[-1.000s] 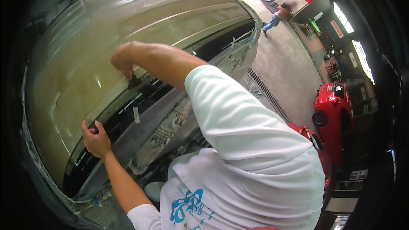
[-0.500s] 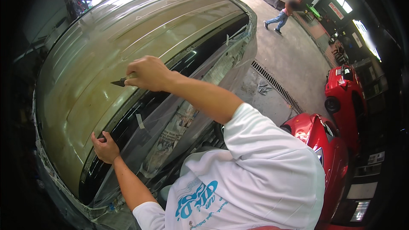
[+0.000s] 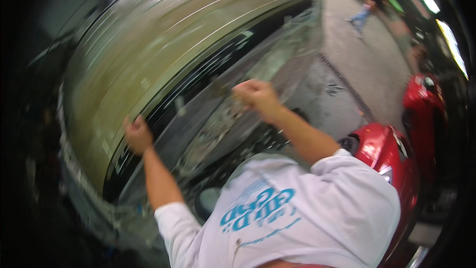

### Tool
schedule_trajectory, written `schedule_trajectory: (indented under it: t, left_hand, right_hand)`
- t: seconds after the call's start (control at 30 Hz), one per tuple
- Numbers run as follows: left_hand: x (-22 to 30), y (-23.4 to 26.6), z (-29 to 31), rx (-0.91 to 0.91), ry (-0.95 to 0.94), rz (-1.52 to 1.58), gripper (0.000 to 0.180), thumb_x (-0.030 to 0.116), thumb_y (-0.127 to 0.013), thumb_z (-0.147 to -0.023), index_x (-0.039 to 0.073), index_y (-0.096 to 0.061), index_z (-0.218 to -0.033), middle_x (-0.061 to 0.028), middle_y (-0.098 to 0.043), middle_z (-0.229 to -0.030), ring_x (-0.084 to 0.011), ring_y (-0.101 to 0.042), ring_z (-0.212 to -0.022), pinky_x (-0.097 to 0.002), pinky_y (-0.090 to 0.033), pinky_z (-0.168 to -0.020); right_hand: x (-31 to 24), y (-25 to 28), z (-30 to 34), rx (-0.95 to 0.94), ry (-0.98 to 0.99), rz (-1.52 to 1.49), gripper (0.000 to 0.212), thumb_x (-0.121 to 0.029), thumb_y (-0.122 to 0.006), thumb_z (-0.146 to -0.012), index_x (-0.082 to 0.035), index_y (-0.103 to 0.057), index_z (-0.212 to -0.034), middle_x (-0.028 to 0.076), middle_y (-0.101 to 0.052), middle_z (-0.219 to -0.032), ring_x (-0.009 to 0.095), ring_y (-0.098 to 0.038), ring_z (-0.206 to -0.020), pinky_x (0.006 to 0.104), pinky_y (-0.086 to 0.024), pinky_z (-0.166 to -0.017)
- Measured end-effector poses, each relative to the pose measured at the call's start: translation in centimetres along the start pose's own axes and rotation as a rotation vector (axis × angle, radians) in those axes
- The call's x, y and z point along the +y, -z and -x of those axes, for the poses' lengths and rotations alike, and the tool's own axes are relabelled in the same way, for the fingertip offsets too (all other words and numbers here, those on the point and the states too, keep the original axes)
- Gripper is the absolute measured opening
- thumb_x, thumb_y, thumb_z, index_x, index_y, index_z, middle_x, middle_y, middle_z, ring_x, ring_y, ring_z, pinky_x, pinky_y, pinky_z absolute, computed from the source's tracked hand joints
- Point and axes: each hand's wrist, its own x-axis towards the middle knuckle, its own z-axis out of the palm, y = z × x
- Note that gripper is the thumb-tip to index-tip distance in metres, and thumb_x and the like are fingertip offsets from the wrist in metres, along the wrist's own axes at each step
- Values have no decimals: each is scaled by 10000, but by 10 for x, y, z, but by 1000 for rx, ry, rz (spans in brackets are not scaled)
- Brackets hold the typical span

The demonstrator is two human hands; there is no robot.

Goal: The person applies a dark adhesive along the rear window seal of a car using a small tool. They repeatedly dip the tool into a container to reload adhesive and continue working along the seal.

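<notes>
My left hand [image 3: 138, 136] is at the near edge of the car's dull olive-gold roof [image 3: 163, 54], thumb and forefinger apart; whether it touches the edge is blurred. Closed into a fist, my right hand [image 3: 257, 98] hangs over the car's masked side, away from the roof. Half a second ago it held a scraper with a dark pointed blade; now the blade is lost in the blur, with only a yellowish patch at the fingers. A glossy black strip [image 3: 198, 82] runs along the roof edge, above clear plastic film and masking paper [image 3: 215, 129].
Two red cars, one near [image 3: 379, 144] and one farther off [image 3: 421, 97], stand at the right. A floor drain [image 3: 347, 84] crosses the concrete, with a crumpled grey thing [image 3: 333, 88] beside it. Another person [image 3: 361, 17] walks at the far right.
My right hand has drawn back from the roof, to the right and down over the masked side. My left hand stays near the roof edge. The whole view has shifted and blurred.
</notes>
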Motion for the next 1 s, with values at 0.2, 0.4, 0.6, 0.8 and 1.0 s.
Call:
schedule_trajectory:
  t: [0.2, 0.4, 0.6, 0.8, 1.0]
  left_hand:
    - [55, 4, 55, 13, -201, 571, 194, 199, -768, -977, 57, -793, -1107, -63, -695, -900, -191, -654, -800, -340, -537, -752]
    - [123, 31, 147, -765, 123, 1050, 303, 218, -829, -974, -3, -801, -1179, -19, -779, -966, -73, -667, -839, -241, -538, -768]
    - [118, 47, 170, -895, 219, 1111, 279, 212, -842, -961, -36, -807, -1083, -10, -757, -876, -69, -650, -821, -235, -526, -752]
    - [89, 55, 183, -774, 302, 1010, 236, 203, -850, -953, -23, -823, -1014, -1, -750, -856, -66, -632, -772, -238, -514, -727]
    - [62, 73, 189, -668, 312, 1050, 218, 192, -841, -960, -16, -821, -1022, 6, -744, -858, -77, -644, -797, -249, -515, -742]
  right_hand:
    - [-1, 9, 16, -22, -13, -97, 255, -265, -779, -1004, -37, -751, -1112, 11, -712, -906, 81, -596, -668, 230, -484, -603]
    - [4, -1, 23, -125, -31, 36, 236, -232, -780, -996, -7, -755, -1063, 18, -705, -857, 79, -586, -650, 216, -475, -596]
    - [21, -15, 32, -306, -24, 186, 236, -205, -779, -999, 10, -757, -1093, 25, -708, -861, 60, -592, -646, 212, -449, -560]
    - [25, -28, 38, -411, -46, 296, 258, -216, -824, -955, 20, -777, -1047, 28, -719, -821, 66, -577, -630, 227, -458, -556]
    - [22, -51, 44, -519, -88, 475, 305, -250, -845, -908, 22, -791, -1035, 30, -735, -800, 71, -580, -623, 240, -468, -558]
